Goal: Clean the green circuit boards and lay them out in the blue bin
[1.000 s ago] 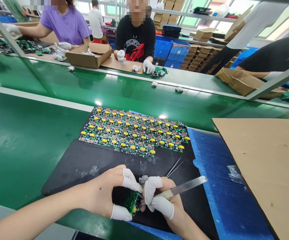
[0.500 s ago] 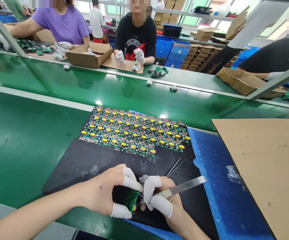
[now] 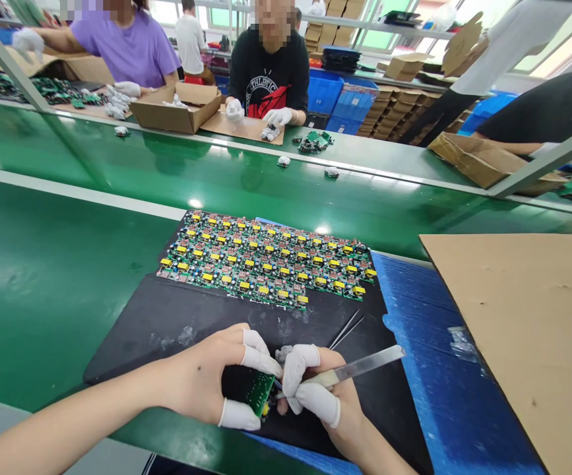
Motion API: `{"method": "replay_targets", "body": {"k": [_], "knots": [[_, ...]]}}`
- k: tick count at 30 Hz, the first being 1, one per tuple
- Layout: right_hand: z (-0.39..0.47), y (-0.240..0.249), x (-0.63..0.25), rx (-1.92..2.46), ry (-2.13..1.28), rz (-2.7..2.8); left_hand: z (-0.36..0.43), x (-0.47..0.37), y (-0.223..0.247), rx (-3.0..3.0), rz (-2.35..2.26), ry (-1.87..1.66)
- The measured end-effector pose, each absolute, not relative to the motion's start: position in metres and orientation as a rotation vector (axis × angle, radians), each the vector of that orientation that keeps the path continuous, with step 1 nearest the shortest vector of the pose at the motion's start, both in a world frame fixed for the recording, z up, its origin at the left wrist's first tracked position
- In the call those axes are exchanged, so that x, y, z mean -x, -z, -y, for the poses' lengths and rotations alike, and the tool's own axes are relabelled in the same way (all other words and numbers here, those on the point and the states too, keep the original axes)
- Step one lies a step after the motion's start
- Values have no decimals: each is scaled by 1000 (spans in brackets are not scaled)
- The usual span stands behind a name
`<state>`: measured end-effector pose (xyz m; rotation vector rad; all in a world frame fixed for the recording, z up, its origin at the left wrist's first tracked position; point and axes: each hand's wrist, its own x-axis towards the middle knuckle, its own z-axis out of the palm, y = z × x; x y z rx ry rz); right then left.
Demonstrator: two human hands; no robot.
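My left hand (image 3: 201,379), with white finger cots on its fingertips, pinches a green circuit board (image 3: 260,394) by its edges. The board is tilted, its soldered face toward me and a bit of yellow part showing beneath. Close against it, my right hand (image 3: 315,389), also in finger cots, is closed around a flat metal strip with a taped grip (image 3: 369,366). The strip's wide end points up and right; its working end is hidden among the fingers at the board. Beyond my hands, several circuit boards with yellow parts (image 3: 266,266) lie in rows on the black mat (image 3: 142,323).
Tweezers (image 3: 346,330) rest on the mat behind my right hand. At right are blue film (image 3: 409,316) and a large cardboard sheet (image 3: 518,316). Across the green conveyor belt (image 3: 167,178), carrying small white-topped pieces (image 3: 283,161), co-workers in white gloves sit by a cardboard box (image 3: 177,112).
The white-topped pieces on the belt have moved left. The strip in my right hand has shifted slightly; my left hand stays nearly still. Across the belt, one co-worker's gloved hand has lowered, another's has risen.
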<state>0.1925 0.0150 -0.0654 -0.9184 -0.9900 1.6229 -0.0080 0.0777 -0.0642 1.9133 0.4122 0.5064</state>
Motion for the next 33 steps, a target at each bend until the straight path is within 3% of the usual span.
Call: {"method": "replay_targets", "body": {"k": [33], "knots": [[-16,63,-192,960,-1611,1102,-80,8,63,-1889,-406,-437]]}}
